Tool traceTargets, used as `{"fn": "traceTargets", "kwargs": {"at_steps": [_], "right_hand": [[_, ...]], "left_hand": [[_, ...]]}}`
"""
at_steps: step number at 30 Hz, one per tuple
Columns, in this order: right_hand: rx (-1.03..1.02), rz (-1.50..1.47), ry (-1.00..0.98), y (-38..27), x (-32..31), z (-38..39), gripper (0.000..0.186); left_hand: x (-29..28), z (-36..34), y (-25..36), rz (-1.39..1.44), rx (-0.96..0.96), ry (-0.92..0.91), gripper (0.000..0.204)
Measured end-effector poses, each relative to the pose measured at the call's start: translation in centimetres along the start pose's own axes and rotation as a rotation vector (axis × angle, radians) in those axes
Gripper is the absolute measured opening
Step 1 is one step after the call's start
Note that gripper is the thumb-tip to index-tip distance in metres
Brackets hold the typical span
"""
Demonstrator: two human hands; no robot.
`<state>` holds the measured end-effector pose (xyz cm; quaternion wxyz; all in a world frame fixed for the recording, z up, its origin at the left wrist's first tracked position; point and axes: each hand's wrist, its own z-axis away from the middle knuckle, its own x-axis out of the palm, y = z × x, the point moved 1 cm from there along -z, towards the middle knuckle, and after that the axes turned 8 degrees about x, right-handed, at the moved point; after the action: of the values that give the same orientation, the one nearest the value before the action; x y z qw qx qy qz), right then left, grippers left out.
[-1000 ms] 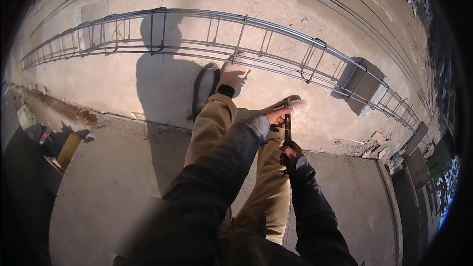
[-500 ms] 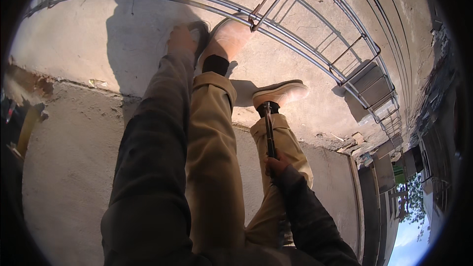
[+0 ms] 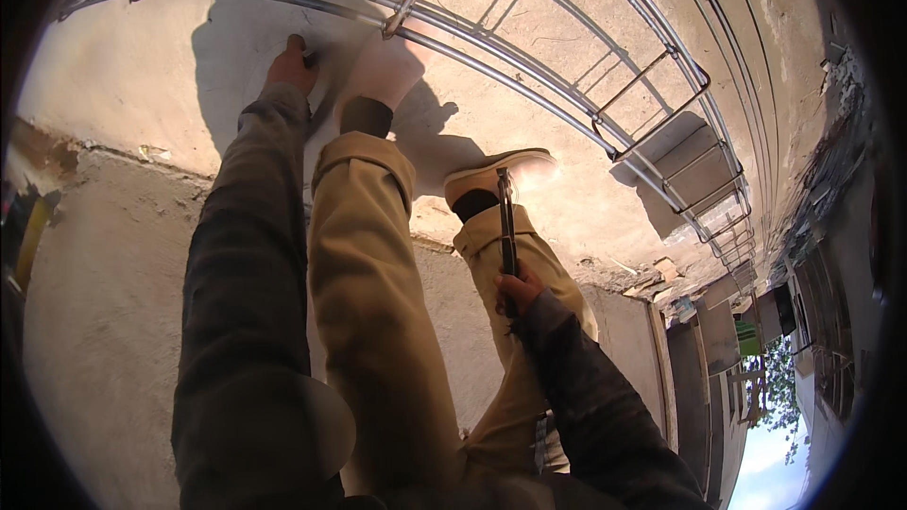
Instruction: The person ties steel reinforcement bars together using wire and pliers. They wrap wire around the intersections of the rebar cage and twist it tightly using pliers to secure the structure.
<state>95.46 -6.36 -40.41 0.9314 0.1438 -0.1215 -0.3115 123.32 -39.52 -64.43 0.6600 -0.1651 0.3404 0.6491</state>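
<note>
My left hand (image 3: 289, 70) is low over the shaded concrete, left of my left foot. Its fingers are curled, and a dark, blurred bit shows at their edge; I cannot make out what it is. In front of my right shin, my right hand (image 3: 519, 290) is closed around the dark handles of long, slim pliers (image 3: 507, 222). The tool's head points away from me, towards my right shoe (image 3: 501, 173). Beyond both feet runs a long cage of steel bars (image 3: 557, 106) with rectangular ties; neither hand touches it.
A grey block (image 3: 676, 159) lies beneath the cage at the right. Long thin bars (image 3: 746, 66) run beyond it. The concrete step I sit on has a rough edge (image 3: 142, 159). Rubble (image 3: 652, 276) and stacked boards (image 3: 694, 368) are at the right.
My left hand has moved left, away from my left foot. That foot has shifted and is blurred. The whole view has swung slightly; the pliers stay in my right hand.
</note>
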Motion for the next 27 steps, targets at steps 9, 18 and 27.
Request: {"fn": "traceTargets", "kwargs": {"at_steps": [9, 18, 27], "right_hand": [[-0.155, -0.016, -0.180, 1.6, -0.8, 6.5, 0.026], [-0.299, -0.006, -0.188, 9.9, -1.5, 11.8, 0.047], [-0.572, -0.363, -0.118, 16.4, 0.1, 7.5, 0.057]], "left_hand": [[-10.1, 16.7, 2.4, 0.098, -0.031, -0.016, 0.029], [-28.0, 37.0, 34.0, -0.244, 0.939, 0.145, 0.011], [-13.1, 51.7, 59.6, -0.214, 1.719, -0.558, 0.016]]}}
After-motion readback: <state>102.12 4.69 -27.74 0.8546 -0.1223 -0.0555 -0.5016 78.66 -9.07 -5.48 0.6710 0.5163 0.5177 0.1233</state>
